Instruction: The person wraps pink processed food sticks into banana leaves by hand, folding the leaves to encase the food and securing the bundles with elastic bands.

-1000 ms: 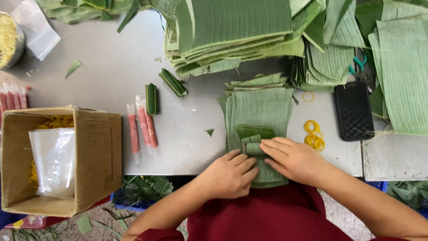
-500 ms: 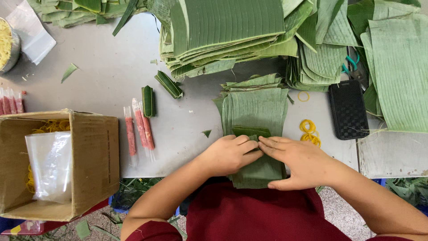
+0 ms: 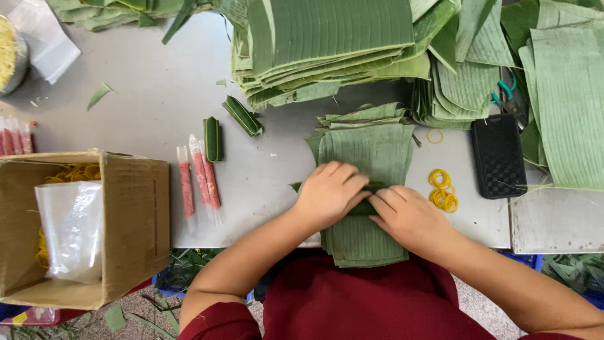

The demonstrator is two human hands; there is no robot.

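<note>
Pressing hands: left hand [image 3: 330, 192] and right hand [image 3: 409, 217] meet fingertip to fingertip at lower centre of the frame, both flat on a small folded leaf bundle [image 3: 367, 204].
Left grip: fingers curled over the bundle's left end, closed down on it from above.
Right grip: fingers stretched and pressed on the bundle's right end, thumb side hidden; it pins the bundle rather than wrapping round it.
Bundle's place: between the two hands, mostly covered by the fingers, lying on top of a stack of cut banana leaf sheets [image 3: 368, 157] that hangs over the near edge of the grey worktop [image 3: 157, 88].
Right of the hands: a loose pile of yellow rubber bands [image 3: 442, 189] just beside the right hand, one single band [image 3: 435, 135] farther up, and a black ridged case [image 3: 498, 154] beyond them.
Left of the hands: three thin pink sticks in clear wrappers [image 3: 199, 179] lying side by side, well apart from the left hand; above them two finished green leaf rolls [image 3: 213, 139], one upright in the frame and one slanted.
Far left: an open cardboard box [image 3: 135, 223] holding a clear plastic bag and more yellow bands, at the lower left.
Upper frame: tall heaps of large banana leaves [image 3: 327, 38] across the top and right, with green-handled scissors [image 3: 503, 91] partly buried among them.
In the way: nothing lies between the hands and the bundle; the leaf stack alone sits under them.
</note>
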